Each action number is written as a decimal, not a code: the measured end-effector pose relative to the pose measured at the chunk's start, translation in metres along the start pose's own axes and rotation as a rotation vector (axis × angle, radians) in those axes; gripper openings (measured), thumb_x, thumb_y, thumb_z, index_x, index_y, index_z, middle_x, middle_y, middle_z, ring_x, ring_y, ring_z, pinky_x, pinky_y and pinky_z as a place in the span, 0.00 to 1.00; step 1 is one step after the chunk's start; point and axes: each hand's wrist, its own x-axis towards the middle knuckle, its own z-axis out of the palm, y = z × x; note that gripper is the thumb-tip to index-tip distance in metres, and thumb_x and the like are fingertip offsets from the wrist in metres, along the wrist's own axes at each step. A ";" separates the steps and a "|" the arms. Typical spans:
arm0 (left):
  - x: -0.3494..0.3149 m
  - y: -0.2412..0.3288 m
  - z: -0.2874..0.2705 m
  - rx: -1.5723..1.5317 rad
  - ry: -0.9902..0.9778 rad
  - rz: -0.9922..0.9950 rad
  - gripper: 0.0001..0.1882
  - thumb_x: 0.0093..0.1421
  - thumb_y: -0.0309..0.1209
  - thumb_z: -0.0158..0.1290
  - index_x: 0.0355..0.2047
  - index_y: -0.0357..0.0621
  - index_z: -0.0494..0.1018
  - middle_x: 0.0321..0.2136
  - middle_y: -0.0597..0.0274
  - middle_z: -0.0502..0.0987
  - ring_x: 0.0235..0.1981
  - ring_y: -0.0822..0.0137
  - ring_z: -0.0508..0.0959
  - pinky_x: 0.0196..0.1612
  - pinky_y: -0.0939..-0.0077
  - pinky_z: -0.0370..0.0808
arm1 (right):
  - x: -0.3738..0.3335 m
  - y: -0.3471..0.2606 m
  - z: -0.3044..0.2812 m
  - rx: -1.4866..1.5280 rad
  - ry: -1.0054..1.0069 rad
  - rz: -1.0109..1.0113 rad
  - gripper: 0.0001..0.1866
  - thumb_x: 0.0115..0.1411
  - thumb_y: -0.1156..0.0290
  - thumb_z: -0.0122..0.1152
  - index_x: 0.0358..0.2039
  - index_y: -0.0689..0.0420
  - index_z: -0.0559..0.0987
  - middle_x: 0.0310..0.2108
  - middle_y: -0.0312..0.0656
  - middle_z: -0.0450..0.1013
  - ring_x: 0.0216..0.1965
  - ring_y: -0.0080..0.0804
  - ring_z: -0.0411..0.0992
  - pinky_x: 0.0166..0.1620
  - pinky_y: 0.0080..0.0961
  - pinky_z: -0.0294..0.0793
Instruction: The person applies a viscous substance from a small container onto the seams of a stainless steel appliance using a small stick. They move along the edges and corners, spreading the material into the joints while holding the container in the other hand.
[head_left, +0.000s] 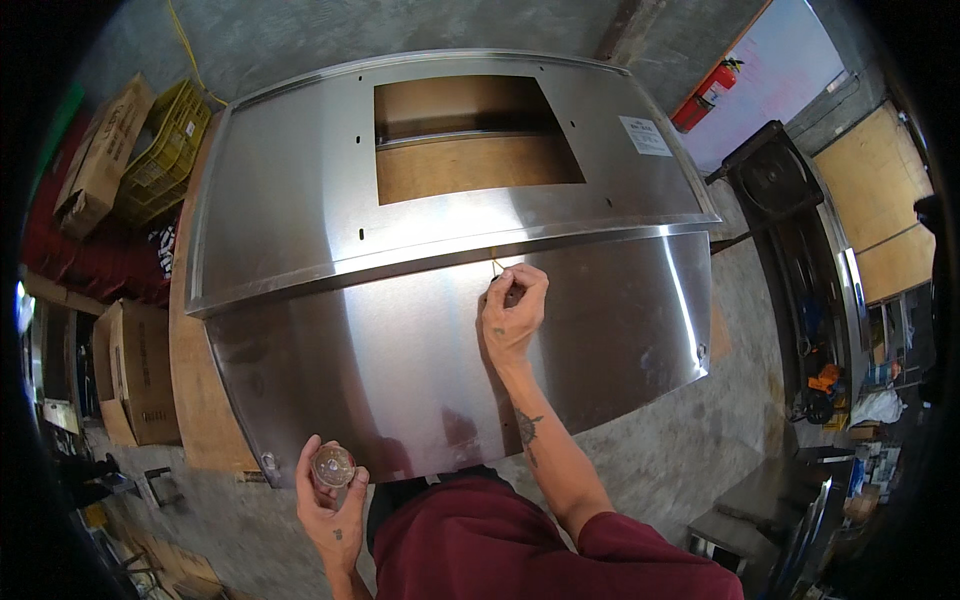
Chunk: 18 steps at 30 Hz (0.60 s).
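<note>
l hand (334, 515) is curled partway, thumb one side & fingers the other, w/ a clear disc (333, 466) held by its rim. r hand (514, 318) is nearly closed, fingertips pinched together on the end of a thin yellow wire (495, 263); can't tell if smth else sits inside the pinch, my own fingers hide it.

disc looks like glass or hard plastic, can't tell which: prob light, stiff, slick, maybe breakable, so best held by the edge, not squeezed across the face. wire should be light & bendy, easy to lose, so pinch it close to the end & don't yank.

where stuff is: disc is in my l fingers, out past the near l corner of the steel panel (620, 330), low & well apart from the wire. wire shows just beyond my r fingertips, around the middle of the panel's far edge, right by the raised steel box (290, 200) w/ the rectangular cutout. r hand is over the panel.
</note>
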 end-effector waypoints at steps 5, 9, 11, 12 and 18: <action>-0.002 -0.005 0.000 -0.047 -0.003 -0.003 0.39 0.66 0.16 0.70 0.75 0.35 0.67 0.63 0.49 0.80 0.58 0.64 0.83 0.63 0.68 0.82 | 0.000 0.001 0.003 0.000 0.013 0.023 0.07 0.78 0.73 0.61 0.46 0.62 0.73 0.46 0.47 0.74 0.36 0.28 0.74 0.37 0.29 0.80; -0.003 0.000 0.001 -0.015 -0.004 -0.013 0.39 0.65 0.18 0.71 0.75 0.37 0.69 0.65 0.49 0.79 0.61 0.62 0.81 0.65 0.68 0.81 | 0.000 0.002 0.001 -0.014 -0.010 0.010 0.07 0.79 0.72 0.60 0.45 0.61 0.73 0.45 0.47 0.74 0.36 0.28 0.73 0.37 0.30 0.80; -0.003 0.000 0.001 -0.003 0.001 -0.003 0.39 0.66 0.19 0.71 0.75 0.37 0.69 0.64 0.49 0.79 0.61 0.62 0.81 0.65 0.68 0.81 | 0.000 0.002 0.001 -0.011 -0.007 -0.003 0.07 0.79 0.72 0.60 0.45 0.61 0.73 0.45 0.47 0.74 0.36 0.28 0.73 0.38 0.30 0.80; -0.003 0.000 0.001 0.004 0.004 0.002 0.39 0.66 0.19 0.71 0.75 0.37 0.69 0.64 0.49 0.79 0.61 0.62 0.81 0.65 0.68 0.81 | 0.000 0.002 0.001 -0.010 -0.006 -0.009 0.07 0.79 0.72 0.60 0.45 0.61 0.73 0.45 0.47 0.74 0.36 0.28 0.73 0.38 0.30 0.80; -0.003 -0.003 0.000 0.002 0.003 0.003 0.39 0.66 0.19 0.71 0.75 0.37 0.69 0.63 0.48 0.80 0.61 0.62 0.81 0.64 0.67 0.82 | 0.001 0.001 0.001 -0.028 -0.028 -0.016 0.07 0.80 0.72 0.59 0.46 0.62 0.73 0.45 0.47 0.74 0.37 0.28 0.73 0.38 0.30 0.80</action>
